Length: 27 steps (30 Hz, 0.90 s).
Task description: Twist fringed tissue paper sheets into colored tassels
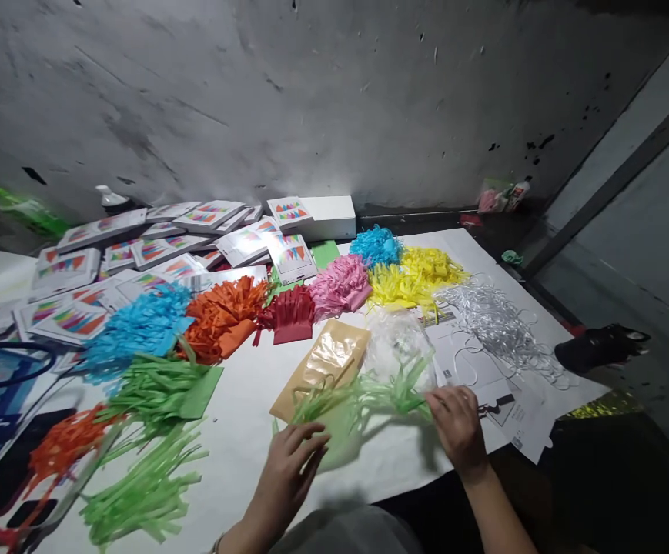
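- Light green fringe [362, 394]: I have it at 6 o'clock on my feed, stretched between the two hands and overlapping the tan envelope [334, 350] and clear plastic bag [395, 335].
- Right hand [459, 431], near 5 o'clock: its fingers are pinched together on the fringe's end.
- Left hand [296, 458], between 6 and 7: fingers bent, right by the other end; from here I cannot tell whether they grip it.
- Worktop [242, 462]: I see its white covering plainly at 7 o'clock; the far edge runs near the wall.
- Round the dial on it I read yellow fringes [420, 273] at 3, silver strands [493, 323] just past 3, red fringe [293, 314] at 8, orange fringes [224, 312] between 8 and 9, and printed packets [189, 246] heaped toward 9 and 10.
- White box [331, 218]: at 12, by the far edge.
- Grey wall [339, 100]: scuffed and dark-chipped, it fills my view from 10 to 2.
- Black object [593, 348]: just past 3, at the worktop's right edge; I cannot make out what it is.
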Tool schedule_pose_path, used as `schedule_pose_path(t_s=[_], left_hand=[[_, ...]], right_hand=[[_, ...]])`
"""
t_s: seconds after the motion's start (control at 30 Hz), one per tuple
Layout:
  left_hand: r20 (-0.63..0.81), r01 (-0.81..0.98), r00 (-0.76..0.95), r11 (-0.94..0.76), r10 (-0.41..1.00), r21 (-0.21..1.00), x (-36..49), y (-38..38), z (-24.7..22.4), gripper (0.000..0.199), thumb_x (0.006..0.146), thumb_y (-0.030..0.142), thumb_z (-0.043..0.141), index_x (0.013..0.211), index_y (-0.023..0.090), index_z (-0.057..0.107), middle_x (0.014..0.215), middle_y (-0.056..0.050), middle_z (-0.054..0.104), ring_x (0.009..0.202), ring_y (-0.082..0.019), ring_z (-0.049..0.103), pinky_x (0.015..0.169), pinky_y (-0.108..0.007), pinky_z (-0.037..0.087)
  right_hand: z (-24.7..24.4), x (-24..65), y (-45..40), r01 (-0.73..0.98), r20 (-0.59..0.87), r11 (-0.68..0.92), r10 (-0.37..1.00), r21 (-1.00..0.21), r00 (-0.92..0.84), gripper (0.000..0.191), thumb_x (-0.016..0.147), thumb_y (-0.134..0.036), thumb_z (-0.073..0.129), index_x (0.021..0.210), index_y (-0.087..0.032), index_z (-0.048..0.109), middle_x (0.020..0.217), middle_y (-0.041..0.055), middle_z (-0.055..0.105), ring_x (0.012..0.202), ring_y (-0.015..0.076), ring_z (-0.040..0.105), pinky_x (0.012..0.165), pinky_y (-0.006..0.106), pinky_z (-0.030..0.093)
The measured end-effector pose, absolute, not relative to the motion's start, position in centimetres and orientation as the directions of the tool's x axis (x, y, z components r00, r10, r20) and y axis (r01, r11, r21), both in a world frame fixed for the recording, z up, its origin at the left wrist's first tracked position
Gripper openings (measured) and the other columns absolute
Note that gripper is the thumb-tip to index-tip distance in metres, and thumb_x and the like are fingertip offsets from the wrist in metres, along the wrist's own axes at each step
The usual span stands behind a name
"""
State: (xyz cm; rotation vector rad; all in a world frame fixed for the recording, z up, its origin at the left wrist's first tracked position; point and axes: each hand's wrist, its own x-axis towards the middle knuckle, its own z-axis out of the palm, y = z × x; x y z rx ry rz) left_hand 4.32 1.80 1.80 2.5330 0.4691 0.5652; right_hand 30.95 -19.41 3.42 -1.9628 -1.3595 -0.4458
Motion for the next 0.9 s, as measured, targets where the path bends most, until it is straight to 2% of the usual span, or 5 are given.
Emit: schedule_pose_path(t_s=[0.17,0.27,0.4,0.63,0.9], left_hand=[[-0.034,0.137,0.926,-0.252,0.375,0.958,12.9,-0.4,10.3,0.023,0.091,0.037,0.062,0.097,0.020,0.075,0.099,-0.009,0.070,0.096,-0.023,0.059,0.088,-0.034,0.045],[-0.330,0.313,0.914,0.108,0.234,0.944,15.6,-0.1,10.7,0.034,0.076,0.048,0.076,0.076,0.015,0.073,0.066,-0.001,0.060,0.063,-0.014,0.048,0.061,-0.025,0.039],[-0.416,0.374,0.899,0.258,0.134,0.891,15.8,0.0,9.5,0.044,0.066,0.054,0.082,0.070,0.013,0.067,0.056,0.005,0.046,0.050,-0.007,0.032,0.048,-0.021,0.024],[-0.357,0.230,0.842,0.329,0.405,0.916,16.2,-2.6,7.4,0.047,0.071,0.059,0.078,0.074,0.015,0.062,0.066,0.003,0.052,0.062,-0.011,0.043,0.059,-0.022,0.036],[-0.212,0.228,0.808,0.041,0.549,0.973,16.1,-1.8,6.1,0.029,0.079,0.047,0.077,0.083,0.018,0.077,0.080,-0.006,0.069,0.078,-0.020,0.061,0.074,-0.029,0.047]], right_hand=[[5.8,28.1,-17.5,0.956,0.614,0.065,0.779,-0.285,0.131,0.035,0.099,-0.014,0.045,0.128,-0.023,0.062,0.104,0.0067,0.074,0.103,0.0205,0.066,0.101,0.044,0.043],[6.2,27.9,-17.0,0.941,0.651,0.122,0.749,-0.315,0.121,0.037,0.095,-0.010,0.052,0.131,-0.021,0.060,0.105,0.0077,0.074,0.103,0.0218,0.067,0.102,0.046,0.042],[6.2,27.8,-16.6,0.874,0.672,0.149,0.702,-0.462,0.235,0.035,0.092,-0.005,0.055,0.119,-0.025,0.064,0.095,0.0034,0.073,0.091,0.0187,0.068,0.098,0.045,0.047],[4.8,25.7,-15.1,0.619,0.512,0.073,0.642,-0.782,0.571,0.019,0.098,-0.025,0.057,0.114,-0.024,0.067,0.098,0.0054,0.070,0.092,0.0175,0.069,0.077,0.029,0.060],[1.5,26.1,-14.8,0.588,0.477,0.078,0.673,-0.805,0.565,0.033,0.098,-0.016,0.054,0.128,-0.028,0.063,0.093,0.0037,0.073,0.084,0.0171,0.071,0.074,0.028,0.059]])
